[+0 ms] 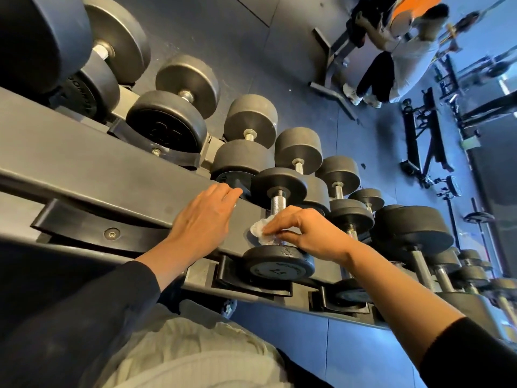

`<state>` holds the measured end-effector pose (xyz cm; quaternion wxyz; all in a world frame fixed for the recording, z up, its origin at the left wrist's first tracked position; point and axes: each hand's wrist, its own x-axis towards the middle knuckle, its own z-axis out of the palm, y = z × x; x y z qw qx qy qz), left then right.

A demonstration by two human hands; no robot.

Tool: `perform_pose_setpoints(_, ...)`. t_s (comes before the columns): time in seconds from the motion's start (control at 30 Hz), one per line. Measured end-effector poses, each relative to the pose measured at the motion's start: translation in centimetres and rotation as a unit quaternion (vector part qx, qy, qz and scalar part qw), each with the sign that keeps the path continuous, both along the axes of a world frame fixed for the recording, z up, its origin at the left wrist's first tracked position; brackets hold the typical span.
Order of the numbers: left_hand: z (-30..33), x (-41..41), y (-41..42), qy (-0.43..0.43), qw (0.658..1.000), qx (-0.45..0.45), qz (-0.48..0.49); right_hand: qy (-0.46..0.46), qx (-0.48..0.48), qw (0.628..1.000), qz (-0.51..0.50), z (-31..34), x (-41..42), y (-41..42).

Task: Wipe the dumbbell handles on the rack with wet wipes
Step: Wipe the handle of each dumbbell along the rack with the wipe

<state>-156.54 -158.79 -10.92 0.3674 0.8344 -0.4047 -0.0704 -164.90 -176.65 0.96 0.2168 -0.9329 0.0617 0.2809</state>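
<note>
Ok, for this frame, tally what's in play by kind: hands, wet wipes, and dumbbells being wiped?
Hands: 2 (left hand, right hand)
Wet wipes: 1 (wet wipe, pinched by the right hand)
Dumbbells being wiped: 1 (dumbbell, marked 2.5)
Total: 4

Gym — dumbbell rack (92, 175) (benches (428, 141) beyond)

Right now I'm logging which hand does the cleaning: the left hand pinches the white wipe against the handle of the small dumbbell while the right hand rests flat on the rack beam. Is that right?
The hands are swapped. In the head view the right hand pinches the white wipe against the small dumbbell handle, while the left hand rests flat on the rack beam.
</note>
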Motion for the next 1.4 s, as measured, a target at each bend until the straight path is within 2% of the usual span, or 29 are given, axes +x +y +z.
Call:
perform_pose_setpoints(0.13, -0.1, 0.0, -0.1, -0.006, 1.000, 0.006, -0.001, 0.031, -0.014, 0.999, 0.019, -0.3, 0.7, 0.9)
perform_pose_setpoints(0.3, 0.0, 0.0, -0.1, -0.003, 1.000, -0.004, -0.001, 0.050, -0.009, 0.998, -0.030, 0.3, 0.1, 1.1)
perform_pose_setpoints(0.43, 0.1, 0.0, 0.0, 0.001, 1.000, -0.018, -0.001, 0.065, 0.077, 0.986, -0.132, 1.0, -0.9, 0.5)
perform_pose_setpoints(0.53, 0.0, 0.0, -0.1, -0.001, 1.000, -0.019, 0.001, 0.046, 0.122, 0.977, -0.169, 1.1, -1.2, 0.0)
perform_pose_setpoints(0.67, -0.1, 0.1, -0.1, -0.006, 1.000, -0.017, -0.004, 0.043, 0.154, 0.974, -0.158, 0.7, -0.3, 0.7)
perform_pose_setpoints(0.8, -0.1, 0.0, 0.0, -0.003, 1.000, -0.018, 0.000, 0.054, 0.088, 0.989, -0.105, 0.8, -0.2, 0.1)
perform_pose_setpoints(0.9, 0.0, -0.3, 0.1, 0.014, 0.999, -0.028, 0.006, 0.000, 0.035, 0.994, -0.107, 0.6, -0.9, -0.5)
perform_pose_setpoints(1.0, 0.5, -0.4, 0.6, 0.053, 0.997, -0.045, 0.041, -0.121, -0.062, 0.985, -0.107, -0.4, -0.7, -0.8)
perform_pose_setpoints(1.07, 1.0, -0.4, 1.2, 0.053, 0.996, -0.047, 0.055, -0.201, -0.086, 0.968, -0.124, -0.8, 0.1, -1.0)
perform_pose_setpoints(1.3, 4.0, 0.7, 3.0, 0.000, 0.993, -0.030, 0.114, -0.288, 0.019, 0.953, -0.090, -1.0, 5.2, 1.5)
perform_pose_setpoints(1.4, 5.6, 1.4, 4.2, -0.031, 0.989, -0.010, 0.145, -0.295, 0.074, 0.948, -0.094, -1.0, 7.5, 3.9)
